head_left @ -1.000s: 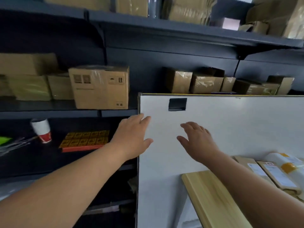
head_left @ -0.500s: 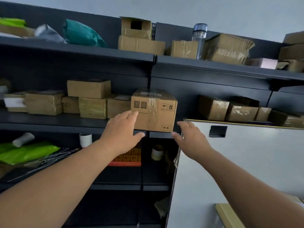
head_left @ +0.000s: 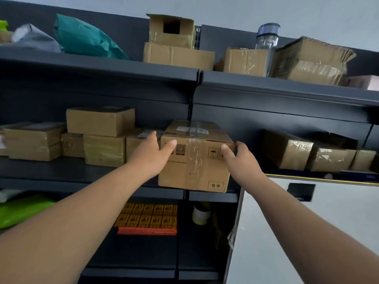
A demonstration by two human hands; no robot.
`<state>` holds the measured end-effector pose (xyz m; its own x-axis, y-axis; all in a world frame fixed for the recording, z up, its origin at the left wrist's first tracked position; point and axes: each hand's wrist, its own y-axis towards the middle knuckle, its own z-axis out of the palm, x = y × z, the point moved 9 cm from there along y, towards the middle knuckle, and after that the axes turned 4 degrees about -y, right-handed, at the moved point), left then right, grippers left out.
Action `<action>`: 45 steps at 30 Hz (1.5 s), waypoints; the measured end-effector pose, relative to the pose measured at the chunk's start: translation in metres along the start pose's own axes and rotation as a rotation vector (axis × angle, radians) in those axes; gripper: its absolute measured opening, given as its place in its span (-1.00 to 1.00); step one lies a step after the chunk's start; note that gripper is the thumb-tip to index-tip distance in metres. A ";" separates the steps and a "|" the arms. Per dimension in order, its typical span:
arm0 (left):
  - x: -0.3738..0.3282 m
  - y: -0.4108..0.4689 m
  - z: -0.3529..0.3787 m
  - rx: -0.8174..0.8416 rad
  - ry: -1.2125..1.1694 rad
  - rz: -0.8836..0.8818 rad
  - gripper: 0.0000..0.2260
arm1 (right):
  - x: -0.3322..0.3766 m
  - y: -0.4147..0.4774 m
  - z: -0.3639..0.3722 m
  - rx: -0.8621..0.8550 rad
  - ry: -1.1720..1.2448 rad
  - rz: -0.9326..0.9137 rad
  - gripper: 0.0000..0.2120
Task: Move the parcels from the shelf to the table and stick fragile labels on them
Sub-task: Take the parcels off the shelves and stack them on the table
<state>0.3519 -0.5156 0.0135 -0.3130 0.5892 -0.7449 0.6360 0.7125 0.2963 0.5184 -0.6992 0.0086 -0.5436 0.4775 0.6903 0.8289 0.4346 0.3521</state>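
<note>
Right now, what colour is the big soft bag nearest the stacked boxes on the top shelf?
The soft bag is teal, plain; the head view shows it best.

A clear jar point(head_left: 267, 38) stands high up, a tape roll point(head_left: 201, 214) far below.

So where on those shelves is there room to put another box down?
Bare spots: the front strip of the middle shelf before the left boxes, and the lower shelf in front of the orange label sheet. The right hand fills the gap between the held box and the taped box. The top shelf is crowded.
</note>
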 end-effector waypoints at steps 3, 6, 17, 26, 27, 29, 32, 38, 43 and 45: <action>0.005 0.025 0.013 0.008 -0.188 -0.130 -0.29 | -0.008 0.022 0.005 0.049 0.100 0.087 -0.34; 0.017 0.042 0.028 0.020 -0.330 -0.281 -0.28 | -0.015 0.033 0.018 0.134 0.276 0.189 -0.37; 0.008 0.035 0.019 0.030 -0.558 -0.193 -0.66 | 0.003 0.020 0.002 0.076 0.469 0.139 -0.78; -0.005 -0.041 -0.022 0.069 -0.646 -0.039 -0.84 | 0.039 -0.064 -0.033 -0.024 0.421 0.015 -0.78; -0.004 -0.052 -0.027 0.072 -0.655 -0.032 -0.85 | 0.042 -0.076 -0.035 -0.034 0.415 0.009 -0.77; -0.001 -0.077 -0.039 0.074 -0.671 -0.009 -0.87 | 0.047 -0.102 -0.036 -0.050 0.425 0.003 -0.78; 0.005 -0.113 -0.054 0.080 -0.700 0.046 -0.86 | 0.054 -0.144 -0.035 -0.058 0.444 0.001 -0.83; 0.015 -0.174 -0.070 0.099 -0.776 0.070 -0.83 | 0.059 -0.220 -0.045 -0.092 0.471 0.042 -0.81; 0.008 -0.219 -0.069 0.146 -0.853 0.096 -0.85 | 0.050 -0.271 -0.065 -0.146 0.455 0.090 -0.78; 0.005 -0.233 -0.064 0.159 -0.870 0.122 -0.83 | 0.045 -0.288 -0.077 -0.174 0.452 0.099 -0.80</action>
<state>0.1567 -0.6545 -0.0212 0.3682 0.1142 -0.9227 0.7402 0.5645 0.3652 0.2649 -0.8615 -0.0131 -0.3811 0.1143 0.9175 0.9045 0.2515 0.3443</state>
